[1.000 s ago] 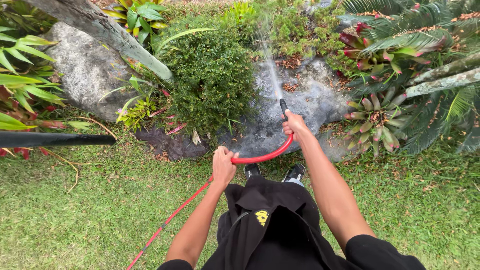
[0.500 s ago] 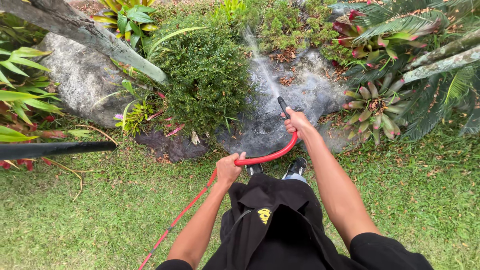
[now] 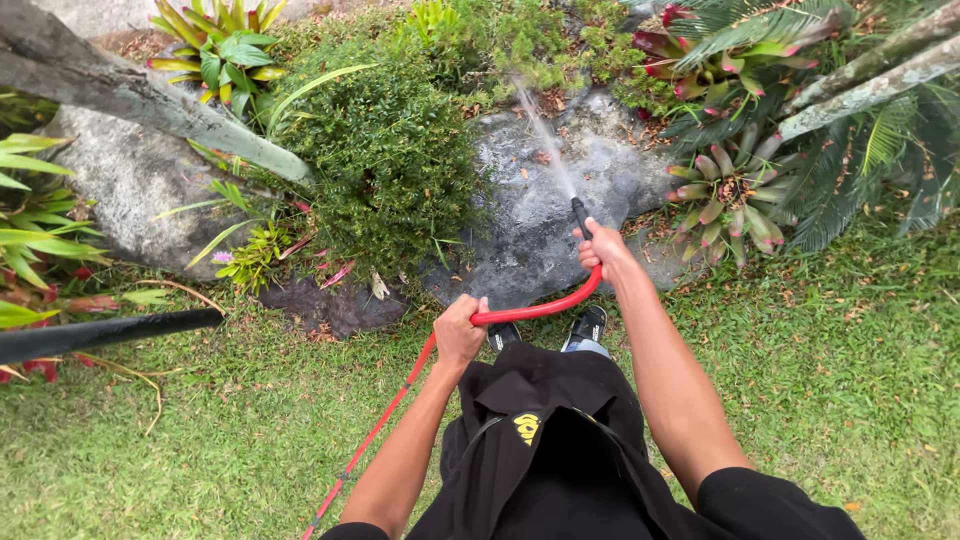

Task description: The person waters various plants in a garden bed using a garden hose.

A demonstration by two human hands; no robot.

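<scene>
Nearest, a black garment (image 3: 545, 440) hangs at the person's front, with two dark shoes (image 3: 588, 325) on the grass (image 3: 200, 440) just beyond it. The left hand (image 3: 459, 332) is closed around the red hose (image 3: 535, 310), which trails back near-left across the lawn. The hose arcs right and up to the right hand (image 3: 603, 248), also closed on it just behind the black nozzle (image 3: 580, 215) — a thin jet of water (image 3: 545, 140) shoots far-left from the tip. To the far left near the grass edge, a black pipe (image 3: 100, 333) lies level. Beyond the hands sits a wet grey rock (image 3: 530, 230), directly under the spray. A dense green bush (image 3: 385, 160) stands left of it, a spiky bromeliad (image 3: 725, 195) right. Further left — a pale boulder (image 3: 130, 190) and a slanting tree trunk (image 3: 150, 100) crossing above it.
</scene>
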